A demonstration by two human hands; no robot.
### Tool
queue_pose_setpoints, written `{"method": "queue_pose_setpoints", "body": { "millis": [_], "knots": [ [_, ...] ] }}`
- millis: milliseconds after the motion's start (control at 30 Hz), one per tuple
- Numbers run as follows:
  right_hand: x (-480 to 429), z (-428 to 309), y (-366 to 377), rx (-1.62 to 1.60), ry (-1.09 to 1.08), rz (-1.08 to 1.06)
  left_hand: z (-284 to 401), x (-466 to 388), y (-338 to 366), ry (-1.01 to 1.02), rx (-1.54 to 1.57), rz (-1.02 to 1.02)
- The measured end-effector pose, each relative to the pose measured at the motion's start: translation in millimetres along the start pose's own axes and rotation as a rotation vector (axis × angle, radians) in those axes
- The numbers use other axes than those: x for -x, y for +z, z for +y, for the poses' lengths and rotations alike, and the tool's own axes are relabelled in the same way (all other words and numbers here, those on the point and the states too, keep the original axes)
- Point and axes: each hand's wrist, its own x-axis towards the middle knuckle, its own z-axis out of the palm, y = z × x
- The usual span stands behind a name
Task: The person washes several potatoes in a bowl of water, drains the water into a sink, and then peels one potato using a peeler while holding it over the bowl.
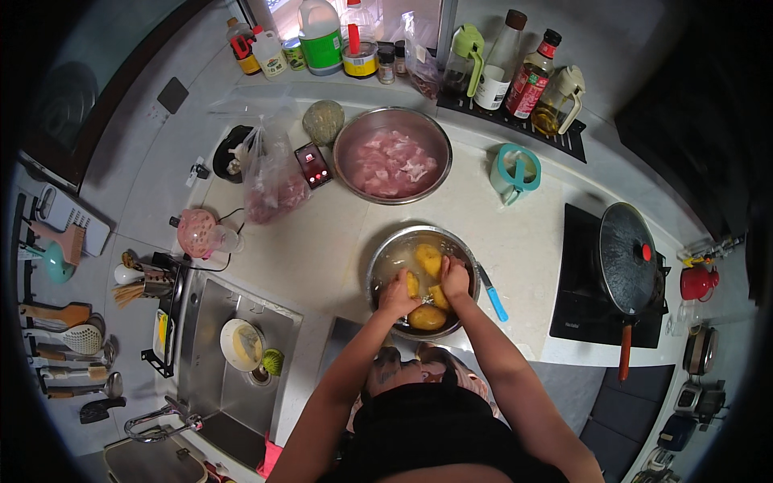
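A stainless steel bowl [375, 265] with water and several yellow potatoes stands near the counter's front edge. Inside it, at the left, my left hand [398, 294] is closed around a potato [413, 284]. My right hand [454, 278] is at the bowl's right side, touching or beside potatoes; its fingers are partly hidden, so its hold is unclear. One potato [428, 259] lies towards the back, another [427, 317] at the front. A knife with a blue handle [497, 303] lies just right of the bowl. Behind, a larger steel bowl [444, 136] holds raw meat [395, 163] in water.
Left of the meat bowl are a phone [313, 165], a plastic bag of meat [275, 193] and a green squash [323, 122]. A sink [229, 410] with a white bowl [232, 350] is at left. A lidded pan [627, 259] sits on the cooktop [574, 302]; a teal-lidded jug [515, 172] stands behind.
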Motion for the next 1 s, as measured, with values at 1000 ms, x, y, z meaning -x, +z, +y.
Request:
{"method": "queue_pose_setpoints", "body": {
  "millis": [1000],
  "knots": [
    [32.9, -51.3, -25.3, -0.678, -0.081, -0.682, -10.3, -21.7, 3.5, 0.015, 1.379, 0.083]
  ]
}}
